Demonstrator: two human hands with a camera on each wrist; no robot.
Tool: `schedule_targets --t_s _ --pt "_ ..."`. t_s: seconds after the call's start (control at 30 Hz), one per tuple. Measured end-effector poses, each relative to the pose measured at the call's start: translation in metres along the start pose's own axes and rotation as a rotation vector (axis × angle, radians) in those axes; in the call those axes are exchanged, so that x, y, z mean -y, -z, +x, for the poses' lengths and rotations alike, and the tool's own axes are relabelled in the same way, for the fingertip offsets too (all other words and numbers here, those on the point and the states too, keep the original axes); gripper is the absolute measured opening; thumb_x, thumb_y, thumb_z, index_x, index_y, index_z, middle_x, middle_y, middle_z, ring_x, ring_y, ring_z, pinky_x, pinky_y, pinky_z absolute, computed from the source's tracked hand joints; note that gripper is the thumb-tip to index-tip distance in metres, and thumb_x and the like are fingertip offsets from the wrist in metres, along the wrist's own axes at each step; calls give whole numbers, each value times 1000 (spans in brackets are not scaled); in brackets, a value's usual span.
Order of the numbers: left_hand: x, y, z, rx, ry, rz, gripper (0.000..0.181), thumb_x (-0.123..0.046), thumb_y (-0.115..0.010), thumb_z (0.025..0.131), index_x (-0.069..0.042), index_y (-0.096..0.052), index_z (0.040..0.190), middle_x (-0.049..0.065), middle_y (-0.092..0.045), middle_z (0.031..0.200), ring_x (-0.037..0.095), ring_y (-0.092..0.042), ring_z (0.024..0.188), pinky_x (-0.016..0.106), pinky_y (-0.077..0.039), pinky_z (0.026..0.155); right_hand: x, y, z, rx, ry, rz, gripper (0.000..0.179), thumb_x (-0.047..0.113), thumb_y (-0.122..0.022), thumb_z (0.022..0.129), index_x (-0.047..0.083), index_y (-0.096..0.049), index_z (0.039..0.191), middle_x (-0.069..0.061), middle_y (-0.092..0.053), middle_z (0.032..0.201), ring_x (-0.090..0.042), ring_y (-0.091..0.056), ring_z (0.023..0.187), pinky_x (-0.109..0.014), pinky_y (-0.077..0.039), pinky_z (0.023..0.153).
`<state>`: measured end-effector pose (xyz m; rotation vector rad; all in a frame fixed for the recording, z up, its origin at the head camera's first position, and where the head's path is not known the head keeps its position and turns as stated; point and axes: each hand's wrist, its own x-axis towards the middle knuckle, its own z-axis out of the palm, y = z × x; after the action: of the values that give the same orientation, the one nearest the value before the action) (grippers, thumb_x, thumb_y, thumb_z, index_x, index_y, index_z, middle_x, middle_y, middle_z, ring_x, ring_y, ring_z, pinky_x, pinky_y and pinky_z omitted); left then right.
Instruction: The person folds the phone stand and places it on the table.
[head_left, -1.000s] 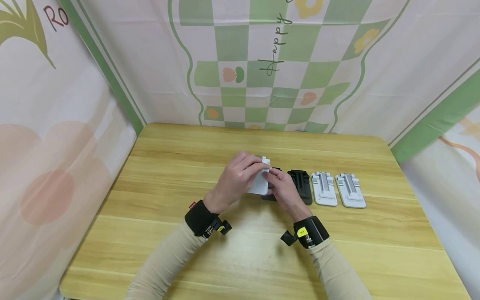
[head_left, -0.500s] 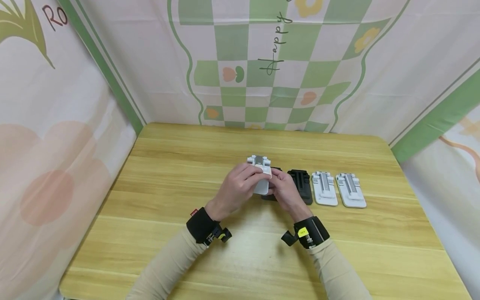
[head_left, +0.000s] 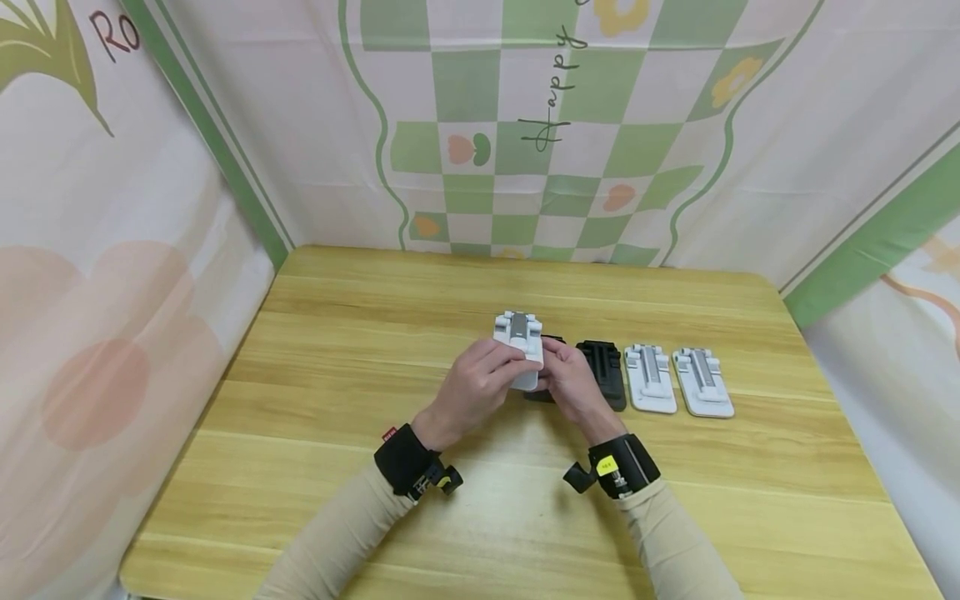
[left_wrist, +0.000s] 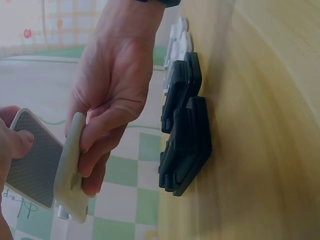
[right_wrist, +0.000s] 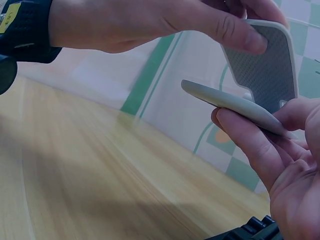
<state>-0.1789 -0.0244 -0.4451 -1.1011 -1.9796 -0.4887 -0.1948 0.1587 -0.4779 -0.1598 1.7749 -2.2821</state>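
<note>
A white folding phone stand (head_left: pixel 517 332) is held up over the table, its hinged plate swung apart from its base. My left hand (head_left: pixel 476 383) pinches the plate, thumb on the grey textured pad (right_wrist: pixel 267 65) in the right wrist view. With the fingers and thumb of my right hand (head_left: pixel 573 387), I grip the thick rounded base (left_wrist: pixel 70 170), seen edge-on in the left wrist view. The grey strip and hinge at the stand's top face the head camera. Just below the hands lies a black phone stand (left_wrist: pixel 192 142), partly covered by the right hand in the head view.
To the right, a second black phone stand (head_left: pixel 602 375) and two white phone stands (head_left: pixel 649 379) continue a row on the wooden table (head_left: pixel 337 350). A patterned curtain (head_left: pixel 525 192) hangs along the table's back edge.
The plate has tilted so the stand's hinge and grey strip now show in the head view. My left hand has shifted slightly down; the right hand has stayed nearly still.
</note>
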Motion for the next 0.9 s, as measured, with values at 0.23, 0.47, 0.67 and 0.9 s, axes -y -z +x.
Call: schedule_targets --t_s 0.23,0.47,0.67,0.9 --pt "-2 -1 -5 2 0 0 29 3 -67 73 -12 -75 96 -2 -69 92 10 -57 88 19 -48 81 0 -1 0 8 4 6 49 20 -48 99 -15 -40 133 -2 -71 102 -18 -67 88 -25 -56 62" --pt "-2 -3 -7 3 -6 0 28 2 -67 74 -12 -75 97 -2 -68 92 11 -56 89 19 -48 81 -1 -1 -1 4 0 3 47 18 -47 99 -14 -40 133 -1 -71 101 -18 -67 88 -25 -57 63" --pt "-1 -1 -4 0 23 -85 19 -15 -72 79 -13 -74 99 -1 -67 95 11 -55 90 22 -47 80 -1 1 -1 3 5 16 49 19 -48 99 -15 -40 133 -2 -71 100 -17 -67 86 -24 -56 61" --pt "5 -2 0 -178 247 -305 27 -25 -67 78 -6 -71 97 7 -64 95 16 -55 92 28 -48 79 0 2 -1 -7 6 -5 52 22 -50 98 -14 -40 134 0 -70 103 -17 -66 90 -25 -56 64"
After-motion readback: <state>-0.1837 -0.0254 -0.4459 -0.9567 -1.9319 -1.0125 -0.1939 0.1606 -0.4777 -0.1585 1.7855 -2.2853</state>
